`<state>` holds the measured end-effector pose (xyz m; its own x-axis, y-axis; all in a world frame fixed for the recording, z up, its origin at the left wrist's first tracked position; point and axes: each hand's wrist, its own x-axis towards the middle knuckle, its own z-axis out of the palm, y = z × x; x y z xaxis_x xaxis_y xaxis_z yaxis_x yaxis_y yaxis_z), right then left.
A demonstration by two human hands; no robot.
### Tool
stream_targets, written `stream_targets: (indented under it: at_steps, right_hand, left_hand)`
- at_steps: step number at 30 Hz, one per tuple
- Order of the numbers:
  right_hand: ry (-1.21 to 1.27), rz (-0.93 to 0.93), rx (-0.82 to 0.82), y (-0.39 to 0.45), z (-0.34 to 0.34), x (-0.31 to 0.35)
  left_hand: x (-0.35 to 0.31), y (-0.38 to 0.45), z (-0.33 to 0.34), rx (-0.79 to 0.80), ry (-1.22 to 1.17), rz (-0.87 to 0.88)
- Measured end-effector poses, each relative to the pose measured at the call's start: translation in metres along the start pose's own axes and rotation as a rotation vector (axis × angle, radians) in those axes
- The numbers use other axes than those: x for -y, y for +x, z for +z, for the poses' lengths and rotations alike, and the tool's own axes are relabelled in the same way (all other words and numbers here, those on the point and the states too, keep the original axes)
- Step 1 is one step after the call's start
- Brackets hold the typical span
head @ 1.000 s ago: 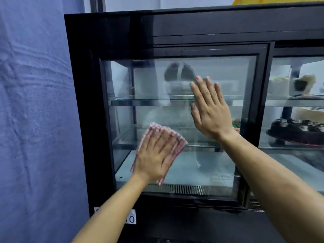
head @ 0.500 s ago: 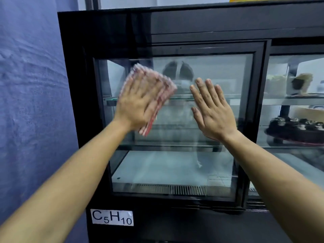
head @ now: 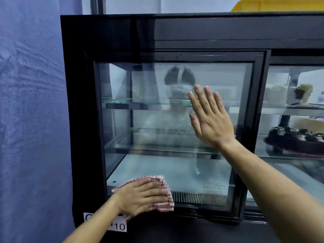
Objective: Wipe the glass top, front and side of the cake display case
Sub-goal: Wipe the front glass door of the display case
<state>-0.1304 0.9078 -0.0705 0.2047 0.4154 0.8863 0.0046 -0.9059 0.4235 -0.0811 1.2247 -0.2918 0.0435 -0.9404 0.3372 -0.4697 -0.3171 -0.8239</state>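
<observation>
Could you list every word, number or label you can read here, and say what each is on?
"10": on the white label at the case's lower left; the left forearm hides the rest, apart from part of one letter.
Sticker low on the glass: one line of print, too small and blurred to read.
No other text shows.

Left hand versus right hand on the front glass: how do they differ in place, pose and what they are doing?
The left hand lies low on the front glass, near the bottom left corner; the right hand sits higher, toward the pane's right side. The left hand's fingers point sideways to the right; the right hand's point up. The left hand presses a pink cloth; the right hand is bare. Both lie flat with straight fingers.
</observation>
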Motion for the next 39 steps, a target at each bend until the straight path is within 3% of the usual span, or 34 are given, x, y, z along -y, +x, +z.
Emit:
stream_targets:
  at_steps: [3,6,9,11,13,16,20,22,24,27,33,36,39]
  right_hand:
    - [0.007,0.0,-0.01,0.0,0.0,0.001]
    - [0.013,0.007,-0.021,0.0,0.001,0.001]
    - [0.015,0.014,-0.028,-0.002,0.001,0.002]
    - [0.012,0.014,-0.026,-0.001,0.001,0.001]
    - [0.015,0.02,-0.03,-0.002,0.001,0.001]
    - [0.019,0.009,-0.028,-0.002,0.002,0.002]
    - [0.037,0.013,-0.031,-0.003,0.001,0.002]
    - [0.031,0.009,-0.029,-0.003,0.001,0.002]
    - [0.026,0.012,-0.03,-0.002,0.0,0.001]
    - [0.042,0.028,-0.055,-0.003,0.001,0.003]
    - [0.118,0.306,-0.138,-0.007,0.0,0.009]
    - [0.13,0.279,-0.14,-0.007,0.0,0.007]
    - [0.163,0.266,-0.137,-0.009,-0.003,0.006]
  left_hand:
    - [0.092,0.056,-0.044,-0.147,-0.001,-0.111]
    - [0.196,0.112,-0.102,-0.366,0.052,-0.39]
    - [0.258,0.141,-0.131,-0.452,0.049,-0.71]
    - [0.253,0.149,-0.132,-0.477,0.019,-0.821]
    - [0.221,0.15,-0.125,-0.485,-0.012,-0.812]
    - [0.146,0.123,-0.09,-0.398,-0.077,-0.584]
    - [0.021,0.044,-0.025,-0.134,-0.052,-0.144]
    - [0.002,0.025,-0.014,-0.041,-0.03,-0.04]
    - [0.029,0.034,-0.021,-0.057,-0.005,0.012]
    - [0.103,0.081,-0.057,-0.235,-0.013,-0.229]
    - [0.228,0.177,-0.128,-0.481,0.013,-0.649]
    - [0.208,0.19,-0.123,-0.541,-0.012,-0.816]
    - [0.13,0.176,-0.097,-0.556,-0.107,-0.852]
